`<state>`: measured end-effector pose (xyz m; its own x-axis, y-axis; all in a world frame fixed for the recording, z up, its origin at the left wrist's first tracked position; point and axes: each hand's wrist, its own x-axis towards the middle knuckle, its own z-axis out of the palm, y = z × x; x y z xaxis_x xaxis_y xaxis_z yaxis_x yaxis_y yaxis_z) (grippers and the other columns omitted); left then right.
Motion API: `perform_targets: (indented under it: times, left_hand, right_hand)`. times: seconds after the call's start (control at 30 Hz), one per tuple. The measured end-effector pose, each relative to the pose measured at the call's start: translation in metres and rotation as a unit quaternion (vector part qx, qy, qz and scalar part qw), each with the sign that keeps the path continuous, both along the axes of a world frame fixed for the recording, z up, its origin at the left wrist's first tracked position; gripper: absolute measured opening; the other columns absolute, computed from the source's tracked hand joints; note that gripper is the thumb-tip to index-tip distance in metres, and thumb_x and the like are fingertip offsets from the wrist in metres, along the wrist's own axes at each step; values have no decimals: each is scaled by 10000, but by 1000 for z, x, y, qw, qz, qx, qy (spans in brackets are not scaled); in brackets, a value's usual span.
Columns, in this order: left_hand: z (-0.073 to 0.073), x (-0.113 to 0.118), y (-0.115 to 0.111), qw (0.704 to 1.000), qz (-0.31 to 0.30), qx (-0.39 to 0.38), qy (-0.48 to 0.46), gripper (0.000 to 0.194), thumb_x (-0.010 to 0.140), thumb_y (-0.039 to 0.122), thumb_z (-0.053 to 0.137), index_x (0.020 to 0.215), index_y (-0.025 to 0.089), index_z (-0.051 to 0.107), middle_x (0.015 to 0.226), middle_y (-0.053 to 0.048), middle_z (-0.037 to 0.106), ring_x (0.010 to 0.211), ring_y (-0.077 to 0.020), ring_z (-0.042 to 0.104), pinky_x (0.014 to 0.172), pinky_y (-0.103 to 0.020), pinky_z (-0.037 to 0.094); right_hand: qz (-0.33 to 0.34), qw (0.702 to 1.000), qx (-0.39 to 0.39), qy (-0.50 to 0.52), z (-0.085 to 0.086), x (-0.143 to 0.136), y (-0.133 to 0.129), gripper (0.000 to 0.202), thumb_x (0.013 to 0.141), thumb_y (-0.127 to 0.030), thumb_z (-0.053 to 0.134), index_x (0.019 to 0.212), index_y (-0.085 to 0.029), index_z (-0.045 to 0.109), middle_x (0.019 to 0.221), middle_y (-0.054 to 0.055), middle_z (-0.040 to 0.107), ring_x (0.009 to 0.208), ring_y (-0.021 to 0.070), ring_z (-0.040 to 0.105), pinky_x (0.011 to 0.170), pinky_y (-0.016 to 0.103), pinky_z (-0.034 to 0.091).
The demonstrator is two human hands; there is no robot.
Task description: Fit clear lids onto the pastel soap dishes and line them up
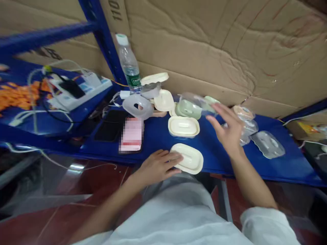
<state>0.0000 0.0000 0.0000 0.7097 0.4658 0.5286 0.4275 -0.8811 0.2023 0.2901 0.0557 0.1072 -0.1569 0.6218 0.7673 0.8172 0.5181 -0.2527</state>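
My left hand (159, 166) is at the table's front edge, its fingers over the left end of a cream oval plastic dish (192, 159) and its thumb along the near side. A raised bar runs along the dish's middle. My right hand (227, 127) is lifted over the table, thumb and fingers around the right end of a clear plastic cover (194, 99), which is blurred. Behind the first dish sits another cream oval dish (183, 126). A pale green dish (189, 109) shows beneath the clear cover.
Clear plastic covers (268, 144) lie at the right. On the left are a phone (131, 136), a frosted oval piece (138, 106), a water bottle (129, 64) and a power strip (81, 92) with cables. A cardboard wall (204, 44) stands behind the blue table (158, 136).
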Motion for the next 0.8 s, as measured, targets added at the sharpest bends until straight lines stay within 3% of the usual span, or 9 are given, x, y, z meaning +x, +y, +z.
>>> perform_targets:
  times: [0.13,0.2,0.27,0.37,0.47,0.6,0.8]
  left_hand:
    - [-6,3,-3,1000,-4,-21,-8,389,1044,414,670,1393,242,659,1307,-47,761,1071,-218,725,958,-377,528]
    - [-8,4,-3,999,7,-44,-10,459,1027,415,693,1453,261,620,1312,-72,740,1126,-240,709,998,-393,531]
    - [-8,5,-4,997,28,-74,-17,545,993,430,734,1492,269,586,1368,-105,692,1202,-267,681,1052,-420,529]
    - [-5,5,-3,993,56,-105,-26,708,944,437,790,1569,270,504,1550,-154,556,1324,-311,618,1122,-480,513]
    - [0,5,-2,993,38,-114,-13,728,957,396,779,1606,320,460,1668,-135,448,1449,-337,530,1151,-518,503]
    - [1,5,1,993,24,-109,-36,653,952,348,788,1555,323,538,1618,-119,513,1431,-321,547,1157,-513,519]
    - [-8,6,0,995,32,-51,-79,547,939,371,799,1449,262,633,1318,-136,640,1233,-291,648,1062,-471,592]
  right_hand:
    - [-34,995,-15,90,-58,20,-125,441,902,-299,836,1335,-311,751,1251,79,788,1171,317,758,1007,501,647]
    - [-65,990,-40,119,-82,17,-164,475,906,-266,820,1369,-314,729,1271,92,771,1167,342,756,978,534,659]
    - [-86,989,-56,109,-100,7,-183,516,907,-211,806,1403,-308,704,1302,104,747,1191,348,742,988,548,656]
    - [-59,994,-77,59,-114,-11,-183,542,925,-135,771,1433,-295,670,1292,113,731,1220,322,719,1013,530,647]
    - [8,994,-109,-1,-115,-22,-171,534,963,-113,719,1460,-289,636,1274,110,727,1257,297,688,1041,517,630]
    - [34,988,-140,-60,-116,-25,-159,579,989,-160,707,1537,-285,567,1355,135,678,1354,314,620,1094,553,594]
    - [46,985,-155,-62,-121,-24,-155,631,1006,-108,649,1596,-271,496,1501,135,607,1520,311,482,1211,558,516]
